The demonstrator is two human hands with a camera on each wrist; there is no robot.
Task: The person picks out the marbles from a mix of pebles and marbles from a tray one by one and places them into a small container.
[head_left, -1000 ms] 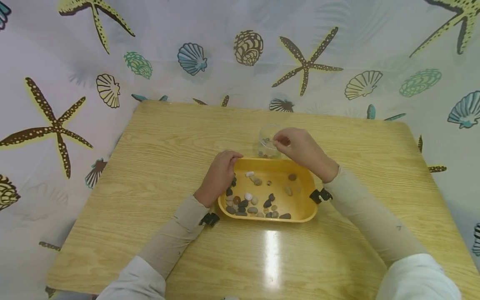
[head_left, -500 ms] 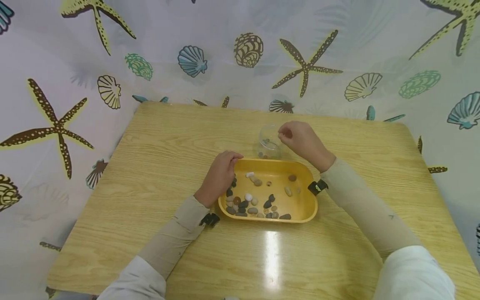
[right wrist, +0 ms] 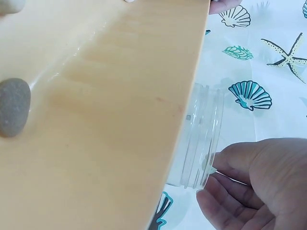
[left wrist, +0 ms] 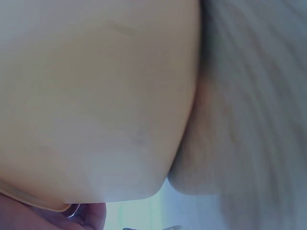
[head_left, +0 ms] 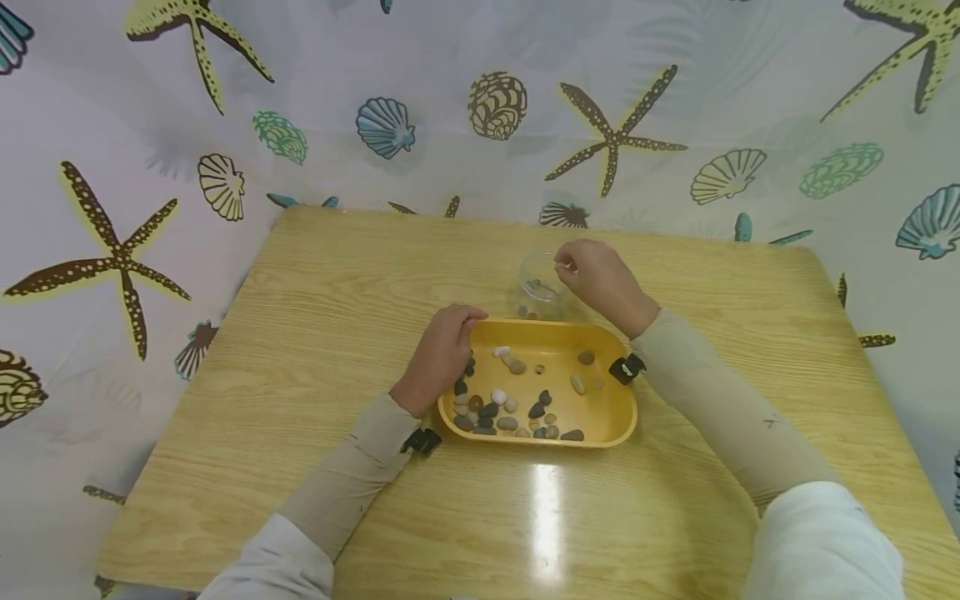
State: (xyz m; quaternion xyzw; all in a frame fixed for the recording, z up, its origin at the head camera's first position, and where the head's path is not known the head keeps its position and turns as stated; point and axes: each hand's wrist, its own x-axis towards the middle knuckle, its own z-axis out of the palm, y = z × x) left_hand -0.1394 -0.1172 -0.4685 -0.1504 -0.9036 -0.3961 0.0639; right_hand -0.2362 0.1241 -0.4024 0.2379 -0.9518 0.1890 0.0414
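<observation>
My left hand [head_left: 438, 354] holds the back left corner of a yellow plastic basin [head_left: 626, 417], fingers at its rim. In the left wrist view the basin's wall [left wrist: 96, 105] fills much of the frame, and ringed fingers [left wrist: 93, 215] show at its rim. Behind the basin stands a clear jar [head_left: 542, 268] with a few small pebbles in it. My right hand [head_left: 600, 279] is at the jar's right side, thumb and fingertips close together. The right wrist view shows a small pale green piece [right wrist: 211, 169] pinched at those fingertips, right by the jar's mouth.
Dark, brown and white pebbles [head_left: 489, 410] lie in the basin, most along its front left. A larger grey pebble [right wrist: 13, 108] lies nearer its right end. The wood-grain table [head_left: 322, 292] runs back to a curtain [head_left: 442, 50] printed with shells and starfish.
My right hand has moved slightly back and right, from over the jar's mouth to beside its rim. My left hand and the basin have stayed in place.
</observation>
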